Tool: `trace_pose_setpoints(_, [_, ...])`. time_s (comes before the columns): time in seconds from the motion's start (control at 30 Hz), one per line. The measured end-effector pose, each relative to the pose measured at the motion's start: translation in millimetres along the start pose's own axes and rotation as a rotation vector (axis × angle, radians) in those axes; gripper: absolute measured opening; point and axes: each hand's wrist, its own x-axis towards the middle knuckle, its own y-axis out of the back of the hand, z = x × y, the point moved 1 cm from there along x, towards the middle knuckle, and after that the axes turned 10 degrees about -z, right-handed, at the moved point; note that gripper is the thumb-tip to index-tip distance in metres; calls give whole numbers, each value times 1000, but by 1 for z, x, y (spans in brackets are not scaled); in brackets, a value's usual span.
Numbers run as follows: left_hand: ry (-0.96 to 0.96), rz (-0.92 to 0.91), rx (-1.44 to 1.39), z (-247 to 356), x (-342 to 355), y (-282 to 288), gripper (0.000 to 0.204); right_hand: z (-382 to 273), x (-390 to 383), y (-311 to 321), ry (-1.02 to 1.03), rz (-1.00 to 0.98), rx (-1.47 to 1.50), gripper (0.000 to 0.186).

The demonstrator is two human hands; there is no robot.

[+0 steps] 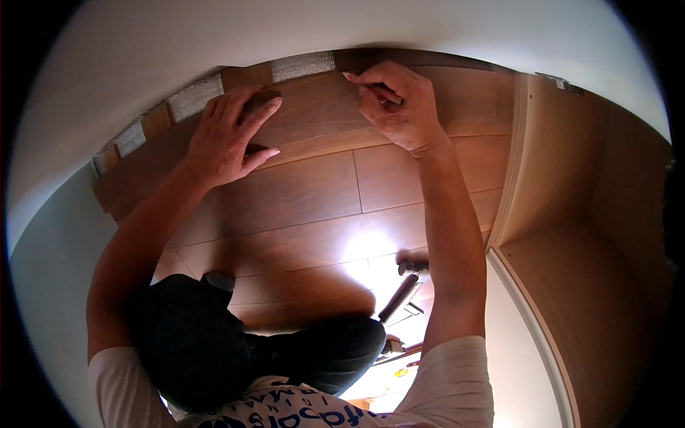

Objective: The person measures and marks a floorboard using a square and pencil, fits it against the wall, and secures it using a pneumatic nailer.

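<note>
My left hand (227, 139) lies with fingers spread on a loose brown wooden plank (317, 105), which runs along the foot of the pale wall. Pinched in my right hand (405, 107) is a red pencil (385, 93). Its tip points left, close to the plank's far edge by the wall. Between plank and wall, a gap shows rough whitish patches (303, 65) alternating with short brown wood pieces (157, 121). To the right of them is a darker board section (399, 57).
Laid floorboards (285, 192) spread between my arms and folded legs. A hammer (401, 296) lies on the floor beside my right forearm, near a bright glare. An open wooden cabinet (564, 214) stands on the right. The white wall (342, 25) curves across the far side.
</note>
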Motion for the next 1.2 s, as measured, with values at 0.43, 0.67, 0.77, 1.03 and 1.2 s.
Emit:
trace_pose_setpoints(0.43, [-9, -1, -13, 0, -1, 0, 96, -2, -1, 0, 5, -8, -12, 21])
trace_pose_setpoints(0.67, [-9, 9, -7, -1, -1, 0, 95, -2, 1, 0, 48, 8, -48, 19])
trace_pose_setpoints(0.77, [-13, 2, -11, 0, 0, 3, 95, 0, -1, -1, 37, 3, -30, 21])
trace_pose_setpoints(1.03, [-19, 18, -10, 0, 0, 5, 93, -6, 1, 0, 43, -1, -60, 22])
trace_pose_setpoints(1.2, [-13, 24, 7, 1, 0, 4, 92, -1, -2, -1, -39, -13, -36, 21])
